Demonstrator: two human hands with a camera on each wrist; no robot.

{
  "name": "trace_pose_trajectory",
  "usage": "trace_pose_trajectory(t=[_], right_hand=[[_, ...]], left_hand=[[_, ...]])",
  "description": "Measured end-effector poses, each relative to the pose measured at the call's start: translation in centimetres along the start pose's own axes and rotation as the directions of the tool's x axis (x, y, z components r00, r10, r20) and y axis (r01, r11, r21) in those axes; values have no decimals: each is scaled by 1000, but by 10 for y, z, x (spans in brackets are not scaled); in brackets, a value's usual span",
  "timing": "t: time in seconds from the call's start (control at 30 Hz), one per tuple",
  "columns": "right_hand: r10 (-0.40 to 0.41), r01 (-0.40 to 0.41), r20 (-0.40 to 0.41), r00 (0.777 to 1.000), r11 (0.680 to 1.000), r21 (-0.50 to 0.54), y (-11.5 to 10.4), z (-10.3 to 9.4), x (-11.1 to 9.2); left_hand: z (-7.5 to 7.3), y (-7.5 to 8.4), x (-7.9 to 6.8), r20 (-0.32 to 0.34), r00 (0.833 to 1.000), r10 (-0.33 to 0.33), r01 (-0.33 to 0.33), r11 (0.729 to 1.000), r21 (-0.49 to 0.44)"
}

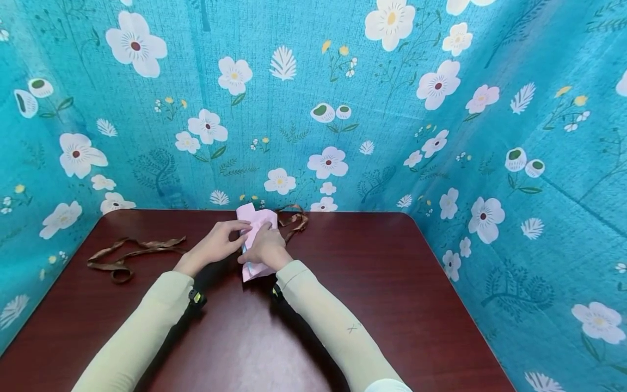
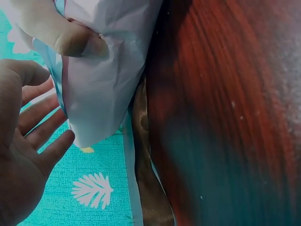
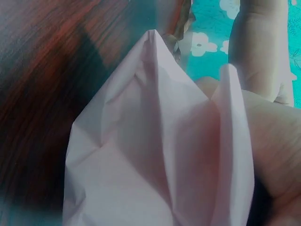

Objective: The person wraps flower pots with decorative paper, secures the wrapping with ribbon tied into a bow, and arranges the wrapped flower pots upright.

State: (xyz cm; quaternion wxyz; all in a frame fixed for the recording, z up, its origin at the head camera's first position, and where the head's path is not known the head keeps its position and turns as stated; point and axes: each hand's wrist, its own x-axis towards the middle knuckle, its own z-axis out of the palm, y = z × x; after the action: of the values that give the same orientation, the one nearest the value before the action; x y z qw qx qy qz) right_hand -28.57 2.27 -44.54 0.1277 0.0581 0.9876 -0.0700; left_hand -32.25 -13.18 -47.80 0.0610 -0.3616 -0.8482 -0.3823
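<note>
Nearest the camera, the left sleeve (image 1: 139,329) and the right sleeve (image 1: 330,321) are extended forward over the table (image 1: 387,272), both being cut off by the lower frame edge. The pink paper (image 3: 127,174) is located under the hands, near the table's far edge. Its sides are creased and folded, and a pale blue edge (image 2: 57,84) is exposed; folding is judged to be partly complete, since a loose flap stands up in the right wrist view. The brown ribbon (image 2: 149,188) is laid out to both sides and is not tied; if a binding is intended, that step remains. The fingers of the left hand (image 1: 215,245) are extended and spread at the paper's edge, with no firm hold visible. The paper is gripped by the right hand (image 1: 266,247), its thumb pressed against the surface. The ribbon's middle is hidden, and any enclosed contents cannot be determined.
</note>
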Motion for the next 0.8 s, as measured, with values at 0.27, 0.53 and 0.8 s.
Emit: trace_pose_trajectory(t=[0.27, 0.53, 0.8], right_hand=[[-8, 8, 7, 1000, 998, -67, 1, 0, -17], [-13, 14, 4, 1000, 996, -92, 6, 7, -39], [-15, 15, 0, 1000, 998, -64, 10, 8, -53]], left_hand=[[-1, 7, -8, 48, 998, -44, 45, 999, -24], [0, 19, -20, 100, 993, -58, 61, 998, -26], [-2, 22, -26, 100, 995, -7, 9, 1000, -23]])
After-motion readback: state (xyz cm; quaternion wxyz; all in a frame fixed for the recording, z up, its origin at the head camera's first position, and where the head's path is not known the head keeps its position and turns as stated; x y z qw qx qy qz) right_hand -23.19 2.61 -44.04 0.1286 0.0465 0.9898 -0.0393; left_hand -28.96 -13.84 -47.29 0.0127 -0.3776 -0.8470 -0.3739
